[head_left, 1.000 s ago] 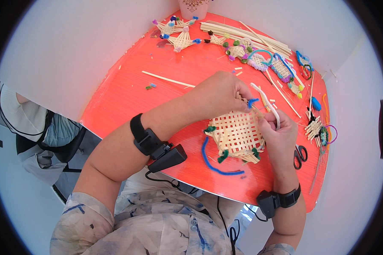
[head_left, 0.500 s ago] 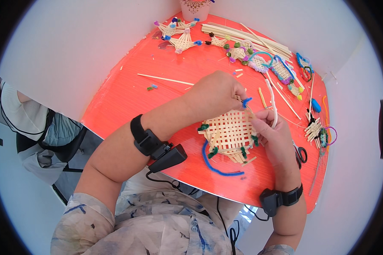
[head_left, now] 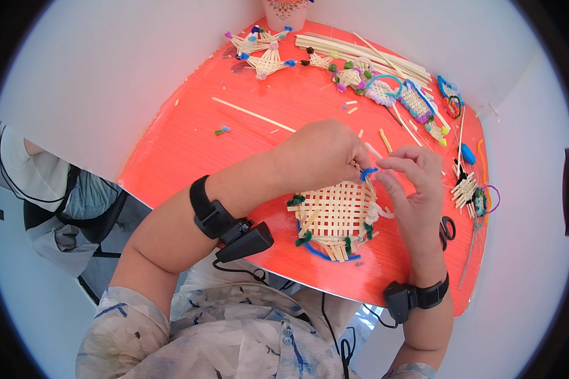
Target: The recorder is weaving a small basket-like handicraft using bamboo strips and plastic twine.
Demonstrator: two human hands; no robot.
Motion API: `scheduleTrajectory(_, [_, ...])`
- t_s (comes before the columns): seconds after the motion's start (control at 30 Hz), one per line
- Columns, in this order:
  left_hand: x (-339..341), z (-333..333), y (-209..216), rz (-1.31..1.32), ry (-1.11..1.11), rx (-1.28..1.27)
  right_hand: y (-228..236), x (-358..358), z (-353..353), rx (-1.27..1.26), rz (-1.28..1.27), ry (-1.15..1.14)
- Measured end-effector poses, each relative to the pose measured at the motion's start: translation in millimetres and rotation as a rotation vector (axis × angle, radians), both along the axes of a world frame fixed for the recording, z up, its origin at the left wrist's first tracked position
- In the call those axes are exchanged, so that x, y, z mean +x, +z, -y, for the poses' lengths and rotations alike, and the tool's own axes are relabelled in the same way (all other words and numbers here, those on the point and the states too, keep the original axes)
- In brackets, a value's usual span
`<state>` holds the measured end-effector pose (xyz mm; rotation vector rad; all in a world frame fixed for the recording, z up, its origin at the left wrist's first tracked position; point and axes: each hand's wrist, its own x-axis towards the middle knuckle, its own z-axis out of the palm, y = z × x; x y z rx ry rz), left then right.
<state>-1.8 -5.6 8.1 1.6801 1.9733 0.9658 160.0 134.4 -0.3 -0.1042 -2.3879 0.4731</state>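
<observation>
A woven mat of pale bamboo strips (head_left: 335, 211) is held tilted above the red table. My left hand (head_left: 325, 148) is closed on its upper edge, beside a short blue pipe cleaner (head_left: 368, 172) fixed at the corner. My right hand (head_left: 417, 183) is just right of that blue piece, thumb and forefinger apart; whether they touch it is hard to tell. A white pipe cleaner (head_left: 379, 213) is bunched against the mat's right edge. Several dark green pipe cleaner twists (head_left: 303, 239) sit around the rim. A longer blue pipe cleaner (head_left: 316, 252) lies partly hidden beneath the mat.
Woven stars (head_left: 265, 62) and small pipe-cleaner-trimmed weavings (head_left: 417, 101) line the back of the red table (head_left: 189, 145). Bamboo strips (head_left: 367, 57) are stacked there, near a pink pot (head_left: 286, 14). Black-handled scissors (head_left: 447, 232) lie right of my right hand. White partitions (head_left: 120, 76) rise around the table.
The mat has come down a little toward me, covering more of the long blue pipe cleaner. My right hand has left the mat's right edge and moved up, fingers opening. The white pipe cleaner now sits against that edge.
</observation>
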Motion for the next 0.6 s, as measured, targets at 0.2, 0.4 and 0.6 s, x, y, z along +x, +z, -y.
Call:
scheduleTrajectory(0.2, [-0.1,-0.7,-3.1,0.013,-0.030,0.005,-0.8,-2.6,2.0,-0.206,0.074,0.087])
scheduleTrajectory(0.4, [-2.2,-0.5,-3.2,0.043,-0.087,-0.034,-5.3,-3.4,-4.9,-0.469,0.149,0.251])
scheduleTrajectory(0.6, [1.5,0.3,0.3,-0.045,-0.116,-0.035,-3.4,-1.8,-3.6,-0.378,0.231,0.219])
